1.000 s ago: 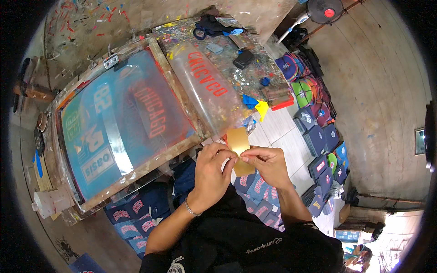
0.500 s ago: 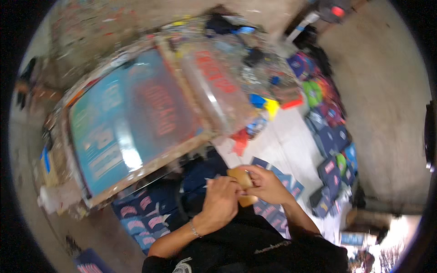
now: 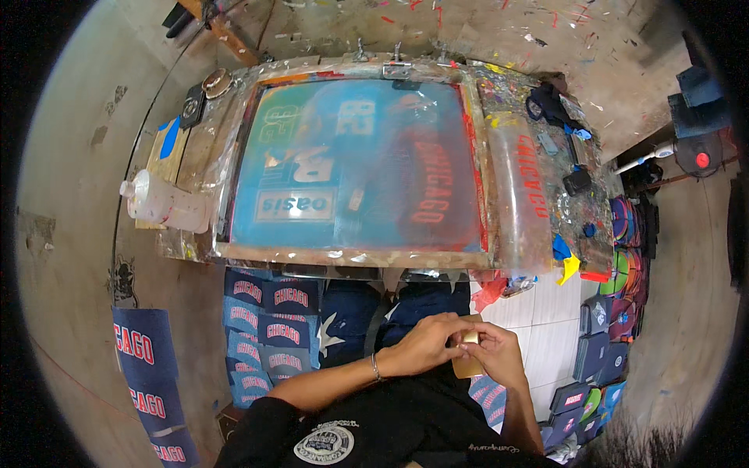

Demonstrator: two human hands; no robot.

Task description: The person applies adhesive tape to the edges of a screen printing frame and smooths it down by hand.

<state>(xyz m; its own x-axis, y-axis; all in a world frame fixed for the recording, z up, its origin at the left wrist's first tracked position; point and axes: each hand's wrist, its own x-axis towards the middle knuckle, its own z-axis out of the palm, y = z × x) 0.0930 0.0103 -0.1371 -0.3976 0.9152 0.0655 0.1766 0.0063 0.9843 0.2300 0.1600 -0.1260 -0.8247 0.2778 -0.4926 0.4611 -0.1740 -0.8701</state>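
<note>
In front of my chest, both hands meet around a tan, glossy thing [image 3: 466,367] that looks like a roll of packing tape. My left hand [image 3: 425,343], with a bracelet at the wrist, pinches at its upper edge with fingers bent inward. My right hand [image 3: 499,355] grips it from the other side, thumb and fingers curled. Fingers cover much of it. Just beyond lies a wooden-framed printing screen [image 3: 355,257] with blue and reddish mesh. Dark blue fabric with white stars [image 3: 429,308] hangs below the screen's near edge.
Printed denim patches [image 3: 285,331] lie in rows at the left of the fabric. A white plastic bottle [image 3: 168,204] rests left of the screen. A clear sheet with red lettering [image 3: 521,195] is on its right. Stacked caps [image 3: 624,261] and dark pouches [image 3: 593,355] line the right side.
My view has swung round, so the screen now sits level across it. My hands stay together on the tan roll, which is turned and more covered by the fingers.
</note>
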